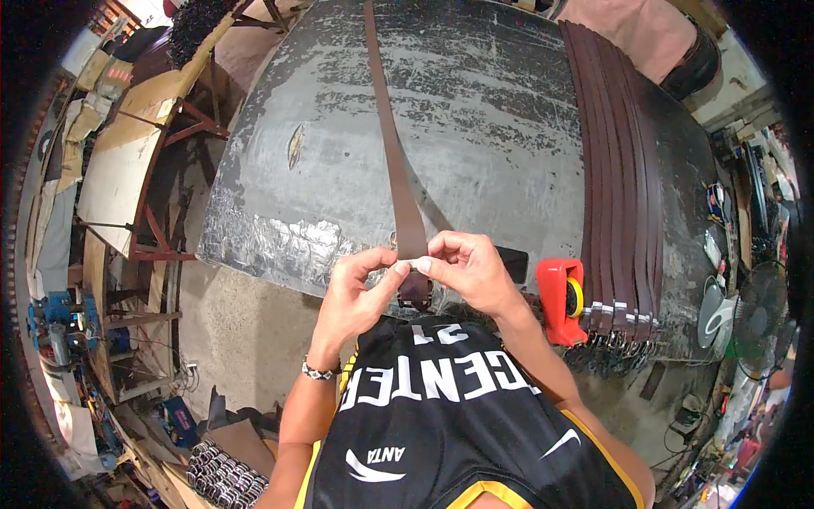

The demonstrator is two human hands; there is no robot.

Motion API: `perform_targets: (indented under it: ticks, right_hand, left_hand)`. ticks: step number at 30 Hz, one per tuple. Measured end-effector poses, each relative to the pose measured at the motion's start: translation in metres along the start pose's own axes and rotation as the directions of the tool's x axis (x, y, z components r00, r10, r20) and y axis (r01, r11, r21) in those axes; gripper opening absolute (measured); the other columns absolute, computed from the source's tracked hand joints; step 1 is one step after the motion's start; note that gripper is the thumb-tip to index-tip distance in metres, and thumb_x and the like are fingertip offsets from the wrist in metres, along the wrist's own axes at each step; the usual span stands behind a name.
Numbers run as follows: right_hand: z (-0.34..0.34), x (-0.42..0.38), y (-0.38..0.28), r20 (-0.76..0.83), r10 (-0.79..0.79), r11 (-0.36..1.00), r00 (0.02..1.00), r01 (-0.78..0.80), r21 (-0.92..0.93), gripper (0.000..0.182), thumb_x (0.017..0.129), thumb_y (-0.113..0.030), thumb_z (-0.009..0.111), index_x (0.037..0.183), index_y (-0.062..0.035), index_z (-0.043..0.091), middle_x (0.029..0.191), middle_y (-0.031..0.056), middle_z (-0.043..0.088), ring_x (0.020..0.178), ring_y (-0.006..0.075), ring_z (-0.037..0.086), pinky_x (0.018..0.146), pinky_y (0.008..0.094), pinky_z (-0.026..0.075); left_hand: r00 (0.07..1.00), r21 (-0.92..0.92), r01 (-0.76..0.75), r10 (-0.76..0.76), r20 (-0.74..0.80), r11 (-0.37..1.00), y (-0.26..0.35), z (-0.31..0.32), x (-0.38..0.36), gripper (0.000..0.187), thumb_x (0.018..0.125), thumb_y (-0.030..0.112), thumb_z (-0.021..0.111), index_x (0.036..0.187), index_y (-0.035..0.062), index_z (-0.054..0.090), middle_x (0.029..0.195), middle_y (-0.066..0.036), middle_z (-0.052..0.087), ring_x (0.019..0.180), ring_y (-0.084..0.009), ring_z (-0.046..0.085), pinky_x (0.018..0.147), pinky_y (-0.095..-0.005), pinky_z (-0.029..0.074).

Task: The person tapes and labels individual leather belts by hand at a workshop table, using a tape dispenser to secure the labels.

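Observation:
A long brown belt (393, 144) runs from the far table edge toward me, its near end raised off the surface. My left hand (363, 287) pinches the left edge near the buckle end, thumb pressed inward. From the other side my right hand (471, 270) pinches the same spot, the two thumbtips almost touching. A small pale strip, perhaps tape, shows at the thumbs. Below them hangs the dark buckle end (415, 291), close to my shirt. Right of my right hand stands a red tape dispenser (555, 301) with a yellow-cored roll.
Several brown belts (612, 170) lie side by side on the grey worn table (492, 127), pale bands near their buckles. A dark rectangular piece (513, 265) lies by my right hand. A fan (761, 318) stands at right, a blue machine (64, 327) at left.

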State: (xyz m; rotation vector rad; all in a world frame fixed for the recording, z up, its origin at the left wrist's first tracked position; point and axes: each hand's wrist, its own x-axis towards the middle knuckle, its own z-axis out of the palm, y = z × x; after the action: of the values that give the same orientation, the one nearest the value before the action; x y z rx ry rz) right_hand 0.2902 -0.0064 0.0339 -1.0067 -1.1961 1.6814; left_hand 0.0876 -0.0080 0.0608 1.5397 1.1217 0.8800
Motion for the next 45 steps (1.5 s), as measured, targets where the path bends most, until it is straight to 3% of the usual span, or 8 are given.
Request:
perform_targets:
  ticks: [9, 15, 18, 21, 24, 27, 36, 45]
  right_hand:
    - [0.0, -0.002, -0.01, 0.024, 0.034, 0.999, 0.999, -0.034, 0.013, 0.013, 0.092, -0.011, 0.068, 0.092, 0.0016, 0.066, 0.081, -0.0035, 0.062, 0.072, 0.0022, 0.054, 0.064, 0.0202, 0.045]
    - [0.0, -0.002, -0.011, 0.006, 0.06, 0.998, 0.998, -0.06, -0.003, 0.012, 0.091, -0.01, 0.068, 0.09, 0.0017, 0.066, 0.08, -0.0041, 0.061, 0.072, 0.0015, 0.053, 0.063, 0.0197, 0.044]
    - [0.002, 0.0, -0.001, -0.009, 0.002, 1.0, 1.0, -0.002, 0.008, 0.013, 0.091, -0.014, 0.07, 0.089, -0.0024, 0.065, 0.075, -0.0062, 0.058, 0.064, -0.001, 0.048, 0.055, 0.0175, 0.036]
    - [0.003, -0.003, -0.008, 0.006, 0.044, 0.999, 0.999, -0.044, -0.003, 0.013, 0.09, -0.013, 0.07, 0.088, -0.0021, 0.064, 0.076, -0.0068, 0.058, 0.066, -0.0013, 0.047, 0.055, 0.0177, 0.035]
    - [0.003, -0.004, -0.011, 0.01, 0.068, 0.998, 0.998, -0.068, -0.014, 0.011, 0.091, -0.009, 0.067, 0.087, 0.0011, 0.064, 0.079, -0.0042, 0.061, 0.071, 0.0015, 0.053, 0.062, 0.0203, 0.045]
    - [0.002, -0.003, -0.008, 0.002, 0.055, 0.998, 0.998, -0.055, -0.038, 0.012, 0.091, -0.009, 0.067, 0.087, 0.0011, 0.064, 0.078, -0.0041, 0.061, 0.071, 0.0015, 0.053, 0.061, 0.0205, 0.044]
    - [-0.001, -0.003, -0.013, -0.035, 0.078, 0.995, 0.996, -0.08, -0.062, 0.013, 0.091, -0.011, 0.067, 0.087, 0.0011, 0.064, 0.077, -0.0041, 0.06, 0.069, 0.0015, 0.053, 0.06, 0.0201, 0.044]
    - [-0.006, -0.003, -0.008, -0.047, 0.067, 0.995, 0.997, -0.07, -0.067, 0.014, 0.091, -0.012, 0.069, 0.088, 0.0004, 0.064, 0.078, -0.0054, 0.059, 0.069, 0.0007, 0.05, 0.059, 0.0196, 0.042]
  left_hand:
    - [0.987, -0.082, 0.144, -0.137, 0.083, 0.986, -0.009, -0.012, -0.006, 0.018, 0.096, 0.013, 0.062, 0.094, -0.0045, 0.067, 0.081, -0.003, 0.066, 0.076, -0.008, 0.056, 0.068, -0.0257, 0.045]
    - [0.995, -0.123, 0.097, -0.094, 0.032, 0.988, -0.012, -0.004, -0.003, 0.017, 0.09, 0.013, 0.067, 0.092, -0.0047, 0.067, 0.082, -0.004, 0.067, 0.082, -0.0092, 0.061, 0.077, -0.0263, 0.049]
    - [0.985, -0.069, 0.123, -0.113, 0.134, 0.99, -0.01, -0.013, 0.005, 0.015, 0.086, 0.013, 0.072, 0.086, -0.0018, 0.066, 0.079, 0.0, 0.064, 0.079, -0.0075, 0.058, 0.073, -0.0251, 0.049]
    - [0.956, 0.0, 0.172, -0.167, 0.241, 0.985, -0.007, -0.021, 0.011, 0.017, 0.084, 0.013, 0.073, 0.081, -0.001, 0.064, 0.079, 0.0, 0.065, 0.078, -0.0074, 0.058, 0.073, -0.0251, 0.049]
    - [0.951, 0.001, 0.162, -0.156, 0.265, 0.987, -0.003, -0.023, 0.015, 0.017, 0.083, 0.013, 0.073, 0.079, -0.0006, 0.064, 0.077, 0.0, 0.065, 0.077, -0.007, 0.058, 0.071, -0.0251, 0.049]
    - [0.939, 0.005, 0.207, -0.2, 0.279, 0.978, 0.001, -0.022, 0.018, 0.018, 0.083, 0.013, 0.073, 0.078, -0.0003, 0.064, 0.076, -0.001, 0.065, 0.075, -0.0071, 0.059, 0.069, -0.0254, 0.049]
    - [0.957, -0.079, 0.261, -0.247, 0.151, 0.962, -0.014, -0.002, 0.012, 0.016, 0.087, 0.012, 0.07, 0.079, -0.0003, 0.064, 0.075, -0.001, 0.066, 0.073, -0.007, 0.06, 0.066, -0.0246, 0.049]
    - [0.982, -0.182, 0.19, -0.185, 0.045, 0.965, -0.007, 0.0, 0.004, 0.016, 0.092, 0.013, 0.066, 0.087, -0.0023, 0.066, 0.076, -0.002, 0.066, 0.073, -0.0087, 0.061, 0.069, -0.0247, 0.05]
